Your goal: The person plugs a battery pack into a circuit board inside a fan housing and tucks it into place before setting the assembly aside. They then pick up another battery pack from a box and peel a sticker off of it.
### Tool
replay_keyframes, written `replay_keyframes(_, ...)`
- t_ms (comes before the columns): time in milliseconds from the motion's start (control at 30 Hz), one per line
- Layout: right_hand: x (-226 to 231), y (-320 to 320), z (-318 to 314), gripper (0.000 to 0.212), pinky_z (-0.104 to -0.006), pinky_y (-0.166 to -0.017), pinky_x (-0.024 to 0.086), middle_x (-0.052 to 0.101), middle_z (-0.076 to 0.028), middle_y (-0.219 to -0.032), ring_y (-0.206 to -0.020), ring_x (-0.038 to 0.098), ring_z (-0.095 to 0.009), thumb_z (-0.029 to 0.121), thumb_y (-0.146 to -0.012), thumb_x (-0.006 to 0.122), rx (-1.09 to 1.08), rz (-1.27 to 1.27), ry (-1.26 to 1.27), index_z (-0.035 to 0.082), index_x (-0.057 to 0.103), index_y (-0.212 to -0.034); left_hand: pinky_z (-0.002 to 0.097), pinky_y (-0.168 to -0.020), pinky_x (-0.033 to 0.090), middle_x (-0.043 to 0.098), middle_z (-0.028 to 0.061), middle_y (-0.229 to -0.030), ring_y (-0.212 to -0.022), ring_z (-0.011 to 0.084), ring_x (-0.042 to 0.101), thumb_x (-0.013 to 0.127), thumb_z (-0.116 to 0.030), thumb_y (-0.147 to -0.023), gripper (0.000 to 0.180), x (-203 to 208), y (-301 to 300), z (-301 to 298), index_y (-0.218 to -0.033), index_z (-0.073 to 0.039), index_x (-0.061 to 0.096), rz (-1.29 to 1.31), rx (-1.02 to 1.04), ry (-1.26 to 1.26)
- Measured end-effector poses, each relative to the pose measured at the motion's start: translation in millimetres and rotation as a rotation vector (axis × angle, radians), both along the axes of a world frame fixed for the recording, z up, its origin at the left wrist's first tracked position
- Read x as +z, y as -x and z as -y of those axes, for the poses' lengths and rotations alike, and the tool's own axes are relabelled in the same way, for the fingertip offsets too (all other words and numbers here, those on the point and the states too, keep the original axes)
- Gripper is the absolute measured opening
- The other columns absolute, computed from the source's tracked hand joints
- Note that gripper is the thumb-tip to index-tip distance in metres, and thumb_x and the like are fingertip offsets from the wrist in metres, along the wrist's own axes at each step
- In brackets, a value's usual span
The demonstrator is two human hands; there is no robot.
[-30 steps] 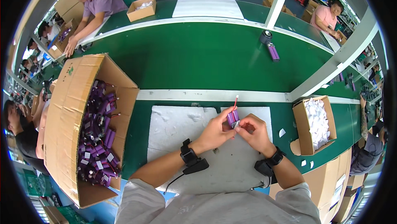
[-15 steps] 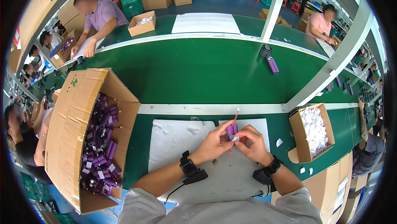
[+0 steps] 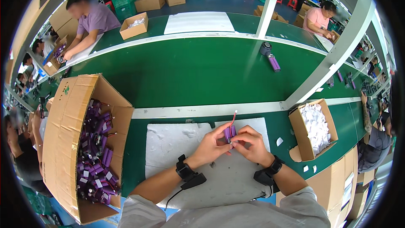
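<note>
While both hands meet over the white foam mat (image 3: 177,152) on the green counter (image 3: 202,76), the left hand (image 3: 212,144) and right hand (image 3: 252,143) are each closed around a small purple cylindrical battery pack (image 3: 230,133), pinched between the fingertips of both, held just above the mat near its far edge. Thin red wire (image 3: 233,117) sticks up from the pack's top, ending in a small white tip. Both wrists wear black bands (a cable runs off the left one). At the person's left sits a large open cardboard box (image 3: 67,118), tilted, full of similar purple battery packs (image 3: 95,152) with wires. At the right, a smaller open cardboard box (image 3: 295,120) holds white paper pieces (image 3: 316,124); a few white scraps lie on the counter beside it. Farther off on the counter lie a purple cylinder and dark round object (image 3: 270,55), well apart from the hands. Other people work at neighbouring counters.
</note>
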State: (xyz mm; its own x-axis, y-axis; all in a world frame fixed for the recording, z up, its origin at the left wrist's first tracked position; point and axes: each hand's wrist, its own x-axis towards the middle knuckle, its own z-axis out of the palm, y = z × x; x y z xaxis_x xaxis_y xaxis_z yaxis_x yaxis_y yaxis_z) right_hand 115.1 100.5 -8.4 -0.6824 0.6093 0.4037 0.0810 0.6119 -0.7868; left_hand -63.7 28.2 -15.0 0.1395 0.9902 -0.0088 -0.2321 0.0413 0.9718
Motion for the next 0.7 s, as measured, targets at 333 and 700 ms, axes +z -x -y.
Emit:
replay_keyframes(333,2.7,2.1,0.7,0.018,-0.0228,-0.055,0.05,0.057,-0.005,-0.09,-0.071,0.059,-0.013,0.0,-0.075,0.072,0.002,-0.008,0.031,0.006,0.07,-0.092,0.0287,-0.072,0.058,0.058,0.0138,-0.121,-0.089,0.0146,0.065,0.061,0.007,-0.084,0.071,0.0,-0.9,1.6,-0.146,-0.01,0.03,0.002,0.006,0.008)
replay_keyframes(700,4.9,0.6,0.6,0.016,-0.0234,-0.056,0.047,0.057,-0.005,-0.085,-0.067,0.056,-0.011,0.001,-0.077,0.072,-0.045,0.003,0.112,0.004,0.066,-0.092,0.029,-0.069,0.059,0.059,0.0138,-0.118,-0.089,0.0166,0.066,0.061,0.007,-0.082,0.066,-2.4,-3.1,-0.8,-0.141,-0.005,0.034,0.008,0.056,-0.001)
